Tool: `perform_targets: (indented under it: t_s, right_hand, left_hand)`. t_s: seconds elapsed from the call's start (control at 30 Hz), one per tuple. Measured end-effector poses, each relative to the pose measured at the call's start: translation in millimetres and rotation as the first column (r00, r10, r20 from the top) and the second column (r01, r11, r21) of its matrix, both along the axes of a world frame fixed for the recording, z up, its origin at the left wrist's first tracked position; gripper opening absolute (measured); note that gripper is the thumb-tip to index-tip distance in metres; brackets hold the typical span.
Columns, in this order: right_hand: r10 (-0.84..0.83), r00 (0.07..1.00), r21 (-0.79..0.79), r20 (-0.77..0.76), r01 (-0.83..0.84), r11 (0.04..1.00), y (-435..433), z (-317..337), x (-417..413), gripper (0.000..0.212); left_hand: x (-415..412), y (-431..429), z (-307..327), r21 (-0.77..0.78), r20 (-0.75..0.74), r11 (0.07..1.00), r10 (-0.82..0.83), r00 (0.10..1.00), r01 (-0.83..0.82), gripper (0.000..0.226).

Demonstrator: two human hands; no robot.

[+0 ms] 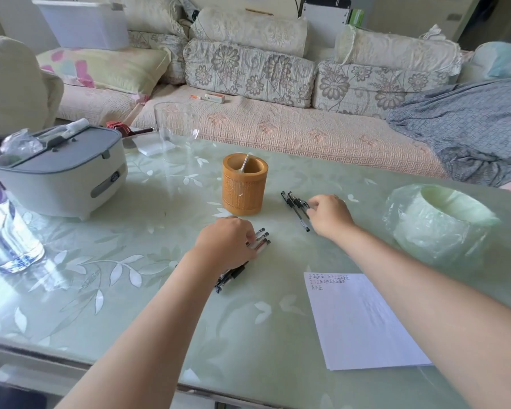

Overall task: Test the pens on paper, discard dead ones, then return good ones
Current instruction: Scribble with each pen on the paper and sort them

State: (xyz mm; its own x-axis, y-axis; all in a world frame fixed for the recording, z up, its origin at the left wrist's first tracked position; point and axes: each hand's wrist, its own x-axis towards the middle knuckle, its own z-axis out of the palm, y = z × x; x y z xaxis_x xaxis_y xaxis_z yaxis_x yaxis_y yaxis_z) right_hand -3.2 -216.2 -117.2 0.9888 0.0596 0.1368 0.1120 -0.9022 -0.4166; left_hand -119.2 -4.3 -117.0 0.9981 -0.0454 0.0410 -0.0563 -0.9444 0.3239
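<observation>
An orange woven pen holder (245,184) stands mid-table with one pen inside. In front of it my left hand (226,246) is curled over a bundle of several black-capped pens (250,255) lying on the glass. To the holder's right lies a second small group of black pens (297,206); my right hand (329,216) rests on its near end with the fingers closed around them. A white sheet of paper (360,320) with a few short lines of test scribbles lies at the front right, under my right forearm.
A grey-lidded white appliance (59,169) sits at the left, a clear bottle (6,231) at the far left edge, an empty tall glass (176,134) behind the holder. A green bowl wrapped in plastic (443,222) stands at the right. A sofa runs behind the table.
</observation>
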Motion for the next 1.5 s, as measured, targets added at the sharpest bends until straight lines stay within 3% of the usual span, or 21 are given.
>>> perform_targets:
  t_s: [0.1,0.23,0.43,0.57,0.93,1.07,1.2,1.3,1.5]
  right_hand:
    - [0.193,0.978,0.012,0.077,-0.195,0.981,14,9,-20,0.027]
    - [0.518,0.855,-0.039,0.015,-0.517,0.855,35,14,-57,0.025]
    - [0.663,0.749,-0.270,0.026,-0.633,0.726,45,4,-78,0.030]
    - [0.681,0.728,-0.364,0.080,-0.614,0.700,41,-3,-77,0.018]
    - [0.537,0.819,-0.233,0.203,-0.492,0.839,-27,25,-81,0.012]
    - [0.476,0.863,-0.185,0.169,-0.446,0.876,-61,23,-94,0.018]
    - [0.449,0.889,-0.036,0.094,-0.448,0.893,-78,18,-109,0.029]
    - [0.454,0.891,0.053,0.010,-0.454,0.890,-80,15,-116,0.022]
    - [0.423,0.906,-0.024,0.003,-0.423,0.906,-89,2,-108,0.018]
  left_hand:
    - [-4,-1,5,0.038,-0.022,0.999,0.009,1.000,-0.008,0.022]
    - [-14,1,14,0.108,-0.078,0.993,0.047,0.996,-0.038,0.028]
    - [-23,-2,15,0.148,-0.072,0.988,0.056,0.996,-0.045,0.014]
    - [-25,-4,15,0.149,-0.041,0.987,0.059,0.997,-0.052,0.018]
    - [-21,-37,28,-0.108,0.069,0.994,0.022,0.997,-0.015,0.014]
    - [-19,-67,28,-0.162,0.081,0.985,-0.046,0.996,0.059,0.012]
    - [-18,-94,27,-0.270,0.107,0.948,-0.142,0.984,0.167,0.011]
    - [-14,-107,22,-0.305,0.099,0.935,-0.157,0.983,0.180,0.009]
    - [-5,-108,9,-0.195,0.063,0.967,-0.154,0.986,0.163,0.011]
